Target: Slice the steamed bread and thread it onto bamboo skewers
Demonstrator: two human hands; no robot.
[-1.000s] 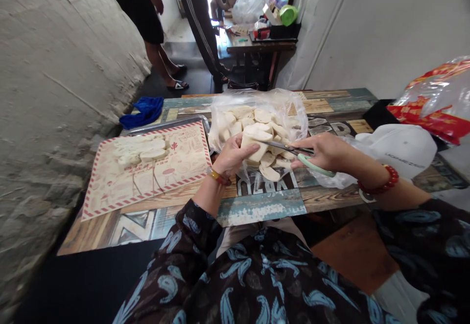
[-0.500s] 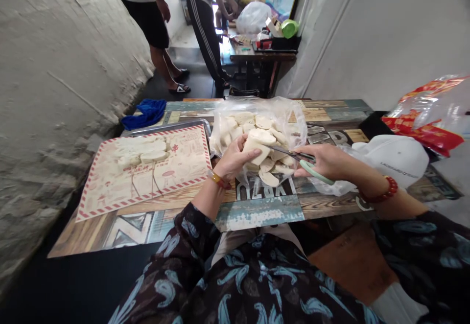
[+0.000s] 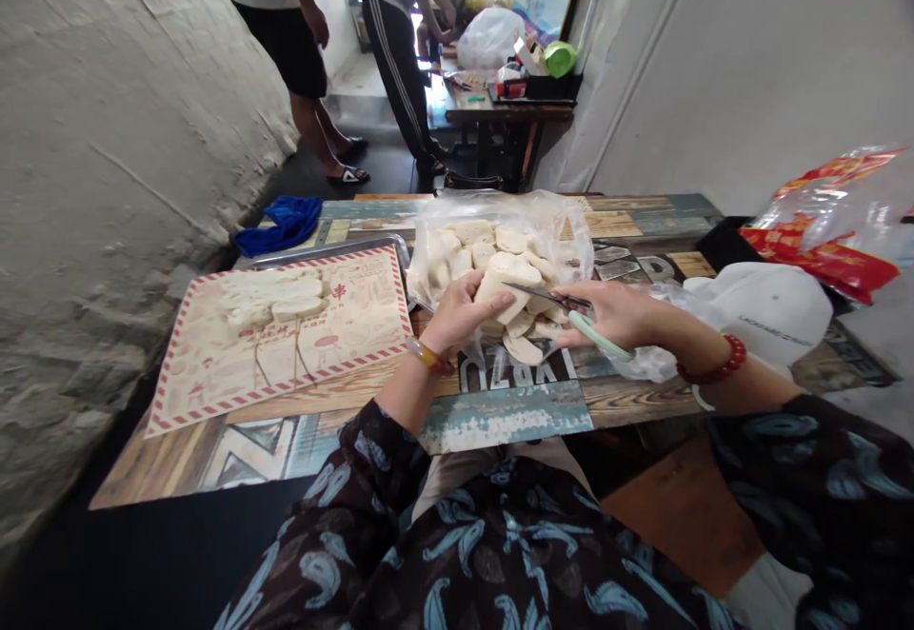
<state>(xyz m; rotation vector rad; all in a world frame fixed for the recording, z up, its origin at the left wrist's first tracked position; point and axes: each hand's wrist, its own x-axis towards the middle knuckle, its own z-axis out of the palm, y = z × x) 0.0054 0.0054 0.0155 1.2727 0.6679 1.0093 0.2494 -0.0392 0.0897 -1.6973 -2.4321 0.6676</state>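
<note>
Pale food block (image 3: 509,269), one, held in your left hand's (image 3: 461,311) closed grip over the plastic bag (image 3: 575,226) of pieces; green-handled scissors (image 3: 600,337), one, in your right hand's (image 3: 615,314) grip, best worked slowly, clear of your left thumb (image 3: 497,305).

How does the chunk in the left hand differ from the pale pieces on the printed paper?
The chunk looks thick and blocky; the pieces look flatter. The left hand grips the chunk, while the pieces lie on the paper. Both are creamy white.
</note>
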